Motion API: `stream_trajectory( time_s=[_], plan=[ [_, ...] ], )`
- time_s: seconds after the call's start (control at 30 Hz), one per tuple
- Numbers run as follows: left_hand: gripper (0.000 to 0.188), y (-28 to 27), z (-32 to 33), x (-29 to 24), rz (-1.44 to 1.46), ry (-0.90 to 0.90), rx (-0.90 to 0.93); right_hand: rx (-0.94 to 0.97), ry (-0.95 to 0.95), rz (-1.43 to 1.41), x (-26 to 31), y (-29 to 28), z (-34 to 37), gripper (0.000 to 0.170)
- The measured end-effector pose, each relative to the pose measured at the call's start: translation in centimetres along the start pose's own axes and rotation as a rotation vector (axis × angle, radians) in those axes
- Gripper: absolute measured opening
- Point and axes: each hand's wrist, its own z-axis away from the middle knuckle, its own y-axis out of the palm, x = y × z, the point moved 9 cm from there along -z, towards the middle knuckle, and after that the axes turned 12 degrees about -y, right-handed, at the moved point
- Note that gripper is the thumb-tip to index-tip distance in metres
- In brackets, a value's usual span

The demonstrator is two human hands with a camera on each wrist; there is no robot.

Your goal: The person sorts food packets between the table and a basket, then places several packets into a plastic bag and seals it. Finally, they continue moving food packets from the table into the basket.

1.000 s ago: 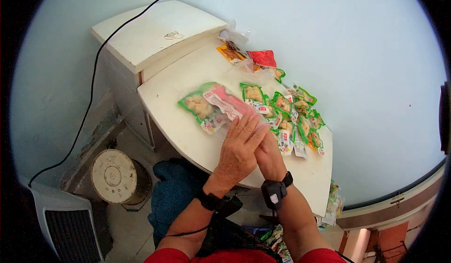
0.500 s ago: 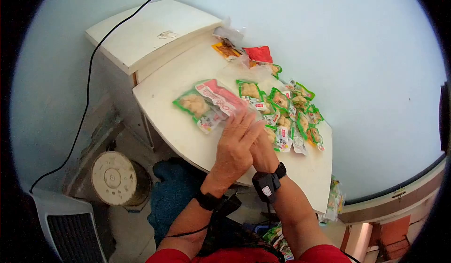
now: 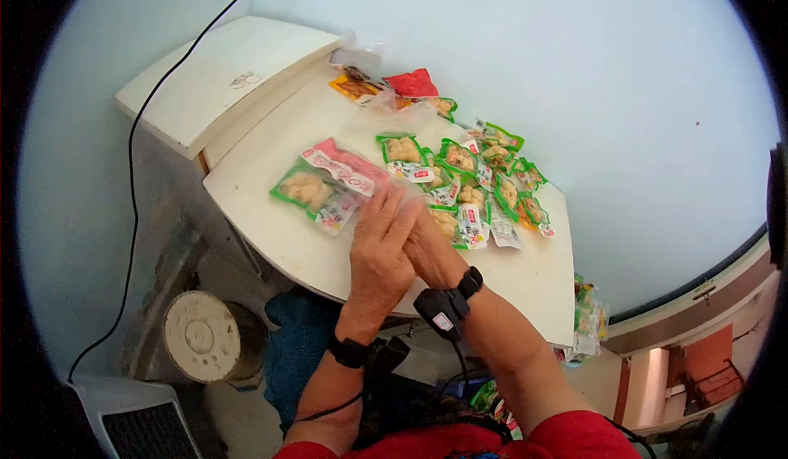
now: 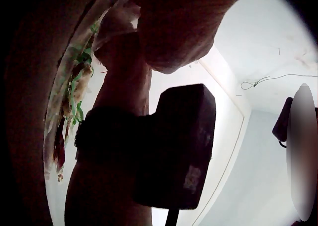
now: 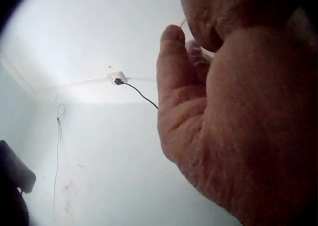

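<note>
Wall: pale blue, running behind the desk.
Desk: white, curved along the near side, raised at the far left into a boxy section.
Round drum: standing to the left of the desk, pale and scuffed on top.
Green-edged packets: heaped and overlapping on the desk, to the right of the hands.
Left hand: laid over the clear end of the red-and-white pouch, crossing above the right; cannot tell if pinching or only touching.
Right hand: tucked partly beneath the left, at the same end; cannot tell if grasping.
Red-and-white pouch: above the left part of the desk, angled away from the hands; cannot tell if resting or lifted.
Single green-edged packet: just beside the pouch, partly overlapped, showing pale chunks.
Red packet: near the wall, beyond the heap.
</note>
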Motion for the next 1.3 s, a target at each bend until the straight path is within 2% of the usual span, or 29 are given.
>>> stream_trajectory(
  time_s=[0.07,0.1,0.13,0.17,0.23,0.33,0.57,0.67,0.83,1.0,1.17,1.3],
  plan=[
    [0.045,-0.1,0.0,-0.1,-0.002,-0.008,-0.005,-0.1,0.082,-0.411,-2.0,-0.3,-0.1,0.034],
    [0.047,-0.2,0.0,-0.1,-0.002,-0.005,-0.003,-0.162,0.151,-0.766,-5.2,-0.4,-0.1,0.031],
    [0.048,-0.2,-0.1,-0.2,-0.002,-0.003,0.0,-0.225,0.219,-1.122,-5.8,0.1,-0.2,0.028],
    [0.05,-0.2,-0.1,-0.3,-0.001,0.0,0.003,-0.295,0.28,-0.987,-6.6,-0.7,0.7,0.026],
    [0.055,-0.3,0.0,-0.2,0.007,-0.009,0.004,-0.418,0.396,-0.713,-3.6,-2.2,2.0,0.023],
    [0.059,-0.3,0.0,-0.3,-0.001,-0.013,0.002,-0.417,0.456,-0.564,-1.5,-4.5,3.8,0.025],
    [0.06,-0.5,0.2,0.2,0.001,-0.04,-0.033,-0.534,0.378,-0.265,-0.5,-12.0,6.9,0.022],
    [0.059,-0.6,0.2,0.2,-0.028,-0.041,-0.037,-0.528,0.381,-0.05,0.0,-15.2,8.5,0.02],
    [0.056,-0.4,0.1,0.1,-0.028,-0.038,-0.037,-0.616,0.385,0.057,-0.2,-19.1,11.8,0.018],
    [0.054,-0.3,0.2,0.0,-0.067,-0.025,-0.033,-0.535,0.382,0.199,-0.6,-18.4,12.4,0.015],
    [0.051,-0.2,0.3,-0.2,-0.106,-0.012,-0.039,-0.474,0.338,0.193,-1.3,-17.1,10.3,0.012],
    [0.049,0.1,0.3,0.0,-0.119,-0.006,-0.027,-0.423,0.261,0.295,-0.5,-16.2,7.6,0.013]
  ],
)
